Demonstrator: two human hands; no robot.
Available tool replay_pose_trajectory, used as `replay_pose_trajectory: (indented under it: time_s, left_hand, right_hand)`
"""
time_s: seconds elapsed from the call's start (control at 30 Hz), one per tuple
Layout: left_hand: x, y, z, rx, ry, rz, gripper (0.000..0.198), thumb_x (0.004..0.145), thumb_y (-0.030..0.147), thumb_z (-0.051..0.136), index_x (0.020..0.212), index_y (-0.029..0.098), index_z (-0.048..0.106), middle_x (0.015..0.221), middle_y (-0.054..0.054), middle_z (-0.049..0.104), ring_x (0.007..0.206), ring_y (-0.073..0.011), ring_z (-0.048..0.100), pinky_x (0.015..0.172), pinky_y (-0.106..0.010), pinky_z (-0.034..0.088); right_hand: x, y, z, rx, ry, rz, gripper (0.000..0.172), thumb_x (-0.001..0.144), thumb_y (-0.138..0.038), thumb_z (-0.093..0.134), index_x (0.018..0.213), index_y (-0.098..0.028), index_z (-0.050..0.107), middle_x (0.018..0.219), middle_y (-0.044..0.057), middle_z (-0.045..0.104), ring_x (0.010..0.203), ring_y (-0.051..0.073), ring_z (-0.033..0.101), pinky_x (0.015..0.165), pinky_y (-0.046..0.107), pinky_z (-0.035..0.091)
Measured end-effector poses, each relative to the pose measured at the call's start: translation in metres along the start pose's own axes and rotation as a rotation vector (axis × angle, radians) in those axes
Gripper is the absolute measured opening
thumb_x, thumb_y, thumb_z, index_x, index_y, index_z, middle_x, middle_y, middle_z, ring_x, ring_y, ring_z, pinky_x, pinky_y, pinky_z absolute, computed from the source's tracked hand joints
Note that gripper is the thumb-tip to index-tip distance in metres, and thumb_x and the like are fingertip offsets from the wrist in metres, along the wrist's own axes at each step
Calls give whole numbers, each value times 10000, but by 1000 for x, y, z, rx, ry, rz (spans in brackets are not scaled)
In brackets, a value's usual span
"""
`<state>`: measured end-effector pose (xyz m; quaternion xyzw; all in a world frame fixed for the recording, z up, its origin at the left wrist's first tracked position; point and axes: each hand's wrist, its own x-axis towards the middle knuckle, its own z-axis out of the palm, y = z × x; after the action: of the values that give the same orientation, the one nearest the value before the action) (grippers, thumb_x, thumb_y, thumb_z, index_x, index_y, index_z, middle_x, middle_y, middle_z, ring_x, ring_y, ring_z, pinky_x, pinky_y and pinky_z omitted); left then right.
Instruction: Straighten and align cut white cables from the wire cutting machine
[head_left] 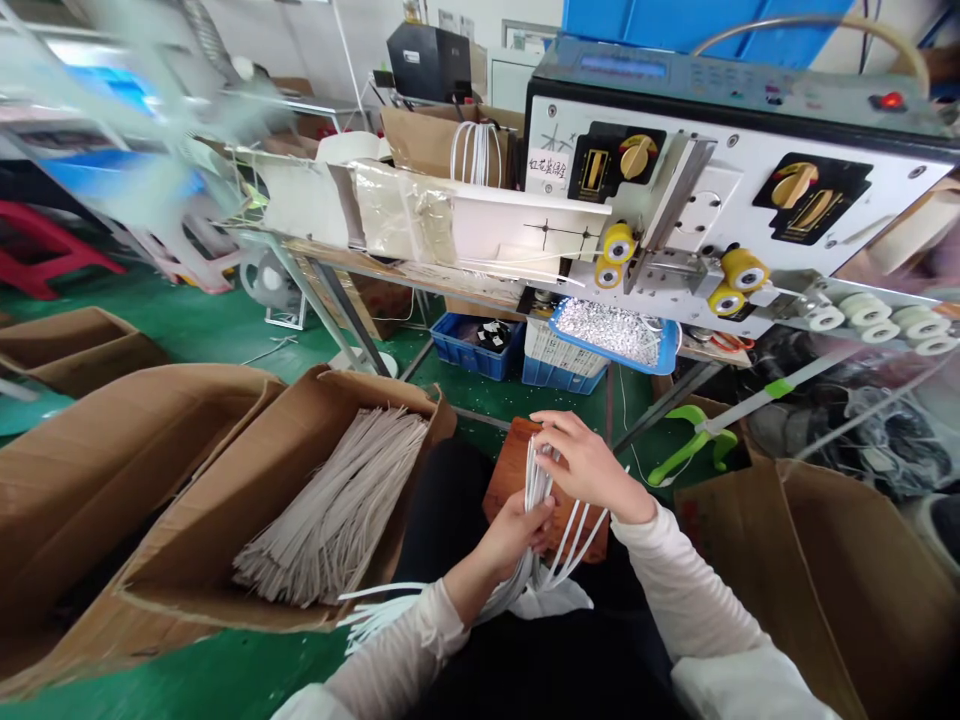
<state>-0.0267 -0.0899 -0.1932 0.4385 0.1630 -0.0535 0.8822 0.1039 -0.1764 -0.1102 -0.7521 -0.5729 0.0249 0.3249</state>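
A bundle of thin white wires (537,480) stands roughly upright over my lap, its lower part bending to the left across my thighs. My left hand (516,535) is wrapped round the bundle's middle. Above it, my right hand (581,458) has its fingers bent over the top ends of the bundle. A few loose wires (581,535) hang out to the right below my right hand. Behind the hands is a reddish-brown wooden board (504,482). To the left, many pale wires (337,510) lie in an open cardboard box (202,545).
A wire-processing machine (551,165) with yellow rollers stands on the bench ahead. Below it are a blue tray of small white scraps (664,350) and a blue bin (457,350). Cardboard boxes flank me, one at the right (750,530). A blurred fan is at upper left.
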Motion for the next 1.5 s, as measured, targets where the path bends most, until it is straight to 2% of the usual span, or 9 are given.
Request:
replay_pose_trajectory:
  time_s: [0.3,0.47,0.6,0.67,0.73,0.97,1.17,1.33,1.5]
  left_hand:
    - [3,0,-4,-16,-36,-31,509,689,540,778,867,125,543,523,73,435,391,-37,300,404,-213,241]
    - [4,-11,-7,-76,-25,-75,535,671,567,782,868,124,557,526,76,428,382,-32,285,383,-205,210]
    - [3,-21,-10,-149,-50,-106,508,666,575,777,822,153,541,514,83,402,371,-43,292,367,-212,220]
    - [4,-26,-16,-171,-57,-122,495,667,561,782,826,155,547,508,87,386,364,-39,262,361,-210,194]
    - [7,-30,-27,-203,-41,-131,502,650,552,799,829,156,550,507,93,368,364,-29,214,362,-204,145]
    - [37,-19,-107,-428,157,-80,409,659,370,849,856,142,572,535,102,298,410,-7,137,404,-169,83]
    - [39,-3,-152,-472,174,-41,339,698,297,833,853,130,582,548,99,260,417,4,146,414,-153,102]
    - [44,-16,-156,-431,152,-86,496,581,377,905,860,131,578,549,112,238,412,7,128,402,-153,91]
    - [46,-14,-155,-389,92,-95,465,650,399,869,900,139,575,557,111,255,415,4,154,409,-153,126]
  right_hand:
    - [2,3,4,156,68,78,108,903,-152,474,859,-227,538,1134,66,627,1074,203,574,925,380,457]
    - [-6,25,21,320,206,240,104,945,-289,473,921,-222,549,1161,81,624,1068,199,596,846,321,495]
    - [-34,77,52,452,325,495,290,937,-464,469,1054,-211,549,1110,93,658,908,197,666,803,323,520]
    - [-58,113,70,379,311,626,340,918,-519,463,1019,-209,560,993,77,684,787,198,678,768,337,528]
    - [-84,150,87,256,306,714,364,900,-535,461,1000,-208,584,975,78,691,866,228,679,837,369,522]
    - [-137,228,131,-92,471,735,510,878,-525,405,1127,-138,623,1174,148,646,1159,311,558,1060,483,402]
    - [-146,246,162,-26,512,771,544,922,-522,352,1248,-133,546,1298,150,553,1253,278,500,1107,445,377]
    - [-150,246,169,-3,487,785,506,936,-510,342,1262,-177,542,1324,118,529,1267,252,496,1117,421,373]
    - [-146,239,154,41,473,830,549,930,-545,339,1288,-182,542,1353,106,530,1287,242,490,1113,387,379]
